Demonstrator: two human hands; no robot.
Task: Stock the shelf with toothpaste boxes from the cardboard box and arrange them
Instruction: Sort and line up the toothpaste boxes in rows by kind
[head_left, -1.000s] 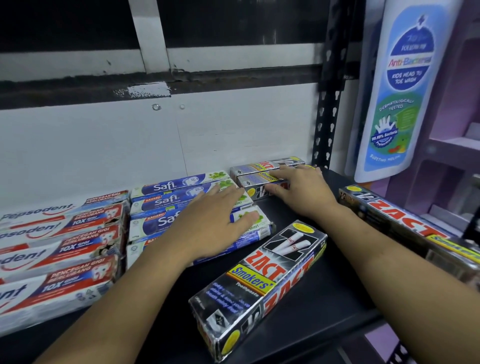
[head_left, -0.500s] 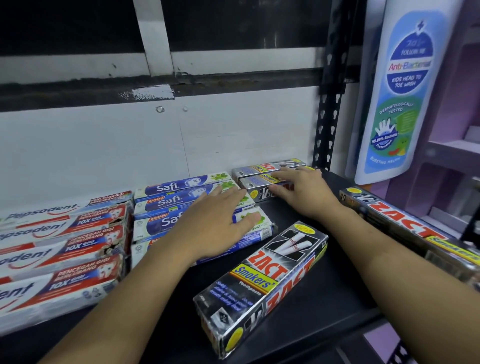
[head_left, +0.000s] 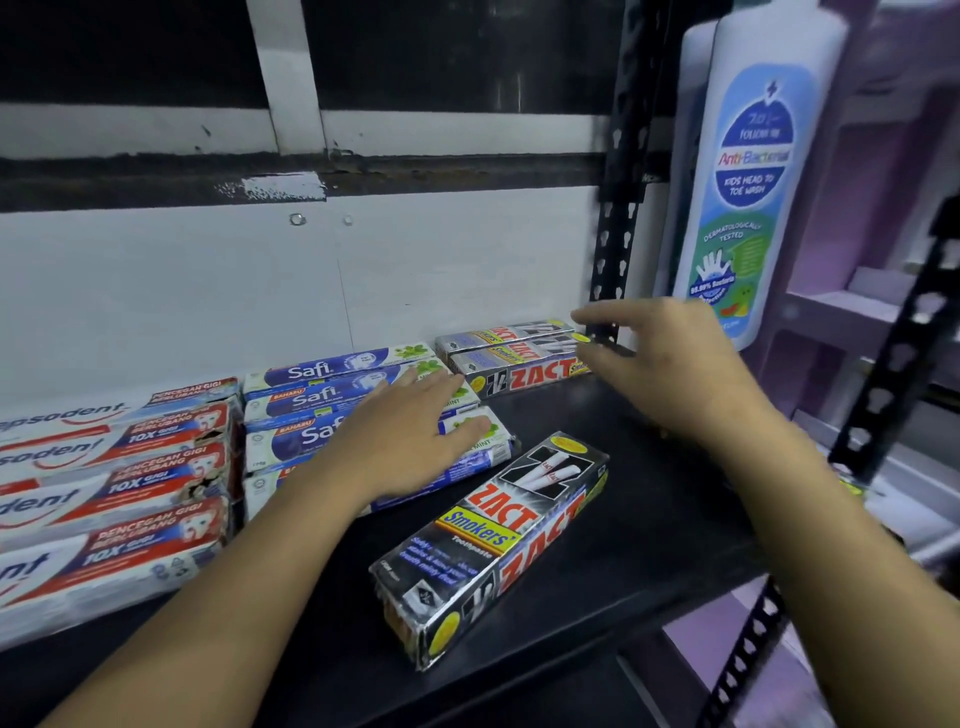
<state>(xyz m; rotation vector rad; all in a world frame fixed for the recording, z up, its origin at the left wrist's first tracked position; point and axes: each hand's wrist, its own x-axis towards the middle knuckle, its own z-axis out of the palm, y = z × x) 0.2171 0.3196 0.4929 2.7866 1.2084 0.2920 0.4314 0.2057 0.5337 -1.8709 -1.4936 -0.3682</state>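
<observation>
Lifting away, the right hand (head_left: 672, 374) hovers loose-fingered and empty just above the Zact boxes (head_left: 519, 358) it pressed a second ago; the left hand (head_left: 408, 441) stays flat on the Safi boxes (head_left: 311, 399). That back row looks settled; a loose Zact pack (head_left: 493, 543) waits on the shelf (head_left: 654, 525).

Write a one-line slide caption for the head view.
Left hand rests on the Safi boxes; right hand, fingers open, at the right end of the stacked Zact boxes on the shelf.
</observation>
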